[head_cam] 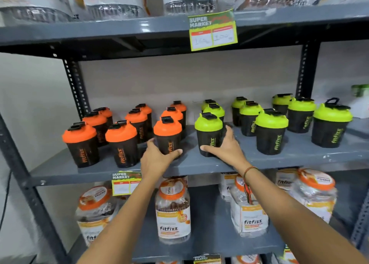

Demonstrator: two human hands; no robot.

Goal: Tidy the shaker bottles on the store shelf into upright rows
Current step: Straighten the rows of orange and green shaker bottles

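Both your arms are up on the grey middle shelf (199,166). Your left hand (157,156) wraps the base of the front orange-lidded shaker bottle (168,136), thumb across its front face, fingers (150,142) curled round its nine o'clock side: a firm grasp, the bottle upright on the shelf. Your right hand (226,146) grips the front green-lidded shaker bottle (209,134) low down, thumb laid along its base toward nine o'clock, the other fingers reaching round its three o'clock side. That bottle stands upright too, just beside the orange one, with a narrow gap between them.

At nine o'clock from your left hand the other orange-lidded shakers (103,131) stand upright in rows running toward the back wall. At three o'clock from your right hand the other green-lidded shakers (289,121) are upright too, more loosely spaced, the outermost one (331,126) near the shelf's right end with its lid loop raised.

At twelve o'clock a green "SUPER MARKET" price tag (213,30) hangs from the upper shelf edge. At six o'clock, on the shelf below your forearms, sit clear Fitfizz jars with orange lids (172,209). A red-and-orange thread band (249,170) circles your right wrist.
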